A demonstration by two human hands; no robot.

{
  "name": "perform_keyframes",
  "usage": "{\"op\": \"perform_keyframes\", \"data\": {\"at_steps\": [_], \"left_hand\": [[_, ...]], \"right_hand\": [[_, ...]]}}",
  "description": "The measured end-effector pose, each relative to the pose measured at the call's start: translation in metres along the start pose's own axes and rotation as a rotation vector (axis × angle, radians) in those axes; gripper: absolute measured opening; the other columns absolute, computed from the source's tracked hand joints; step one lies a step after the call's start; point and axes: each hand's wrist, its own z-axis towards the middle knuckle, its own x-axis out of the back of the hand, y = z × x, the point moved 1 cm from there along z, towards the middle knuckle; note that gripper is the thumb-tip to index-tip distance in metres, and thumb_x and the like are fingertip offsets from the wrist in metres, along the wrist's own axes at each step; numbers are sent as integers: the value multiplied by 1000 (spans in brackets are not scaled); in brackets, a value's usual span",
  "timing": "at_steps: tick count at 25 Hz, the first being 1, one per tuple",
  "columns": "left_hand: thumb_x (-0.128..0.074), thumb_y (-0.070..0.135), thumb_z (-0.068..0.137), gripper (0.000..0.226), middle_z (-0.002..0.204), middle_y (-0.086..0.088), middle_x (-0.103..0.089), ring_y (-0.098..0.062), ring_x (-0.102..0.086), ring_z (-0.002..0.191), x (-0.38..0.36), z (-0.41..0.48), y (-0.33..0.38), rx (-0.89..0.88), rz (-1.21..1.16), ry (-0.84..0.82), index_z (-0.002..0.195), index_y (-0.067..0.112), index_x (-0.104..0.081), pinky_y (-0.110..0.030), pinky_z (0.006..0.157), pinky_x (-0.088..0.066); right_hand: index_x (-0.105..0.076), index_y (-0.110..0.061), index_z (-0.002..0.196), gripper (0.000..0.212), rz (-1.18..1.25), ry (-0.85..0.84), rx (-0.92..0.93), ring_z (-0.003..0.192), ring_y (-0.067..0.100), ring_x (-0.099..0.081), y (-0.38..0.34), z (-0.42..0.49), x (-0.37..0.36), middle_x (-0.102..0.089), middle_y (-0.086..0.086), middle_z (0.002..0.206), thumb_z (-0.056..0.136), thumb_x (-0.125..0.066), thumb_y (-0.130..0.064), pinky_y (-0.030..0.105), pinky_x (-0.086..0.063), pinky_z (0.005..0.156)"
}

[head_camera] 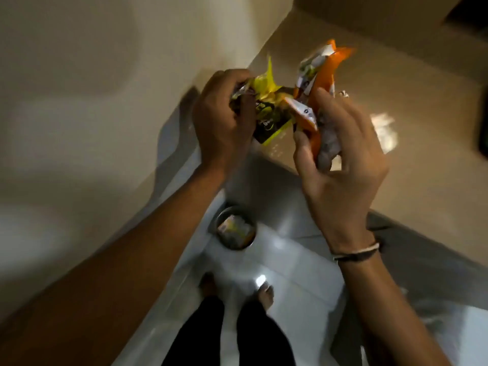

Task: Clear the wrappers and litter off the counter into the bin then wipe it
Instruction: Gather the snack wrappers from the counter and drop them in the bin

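Left hand fingers curled tight on crumpled yellow-black wrapper, right hand fingers pinching creased orange wrapper, round bin below

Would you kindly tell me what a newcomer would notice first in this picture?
The crumpled yellow-and-black foil wrapper gripped in the left hand and the orange-and-white wrapper in the right hand, mid-frame. Below, the small round metal bin on the floor already holds litter.
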Motion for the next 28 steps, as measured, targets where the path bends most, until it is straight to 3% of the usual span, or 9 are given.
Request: {"op": "perform_keyframes", "data": {"at_steps": [2,5,10,13,15,18,20,24,28], "left_hand": [[-68,-4,90,14,94,-11,-77,-13,-67,87,42,-54,-18,65,19,23,100,3,-76,-12,82,-45],[-66,-6,89,17,96,-13,-75,-23,-69,90,73,-157,-51,251,132,-83,102,2,-75,-23,81,-49],[-64,-5,92,23,103,-14,-76,-28,-71,91,59,-306,-143,676,307,-314,110,5,-75,-33,78,-55],[-62,0,96,21,106,-16,-76,-34,-72,95,13,-363,-209,734,337,-422,112,5,-74,-30,77,-49],[-63,8,99,24,115,-16,-74,-34,-71,104,-26,-394,-263,723,350,-518,121,8,-72,-32,84,-53],[-54,22,107,39,137,-18,-67,-38,-67,121,-73,-430,-337,657,348,-762,144,10,-58,-48,101,-58],[-55,15,107,49,148,-27,-58,-46,-61,127,-88,-450,-369,582,281,-934,153,1,-47,-58,103,-55],[-60,13,102,56,151,-23,-55,-46,-59,129,-90,-463,-378,506,279,-999,155,6,-44,-58,101,-55],[-64,15,99,73,166,-11,-42,-36,-55,139,-47,-444,-319,585,413,-1001,164,19,-31,-50,102,-57]], "right_hand": [[-65,0,137,42,89,-123,1,134,27,-61,-28,-68,-23,-64,16,141,96,-71,-7,37,-49,114],[-64,0,138,40,89,-369,-61,137,32,-58,-30,-172,-55,-62,21,144,98,-69,-6,41,-48,116],[-52,-12,153,55,28,-884,-339,140,30,-55,48,-311,-116,-55,12,154,101,-66,-21,43,-54,112],[-37,-19,161,64,-13,-993,-481,141,28,-54,118,-370,-168,-48,9,160,103,-63,-26,44,-55,110],[-28,-19,164,67,-69,-1000,-448,146,31,-48,171,-404,-217,-37,10,166,106,-59,-27,43,-55,110],[-12,-8,166,73,-239,-1245,-237,161,43,-14,237,-449,-289,-11,22,173,110,-49,-36,54,-28,129],[-2,0,165,82,-310,-1434,-136,162,44,-2,264,-467,-319,-1,26,173,110,-41,-47,53,-10,132],[-13,-1,164,83,-172,-1434,-312,161,40,-15,268,-463,-325,-16,21,172,104,-59,-33,50,-18,132],[-13,-19,166,84,-130,-1175,-410,156,39,-32,199,-421,-247,-21,14,173,100,-65,-11,51,-44,121]]}}
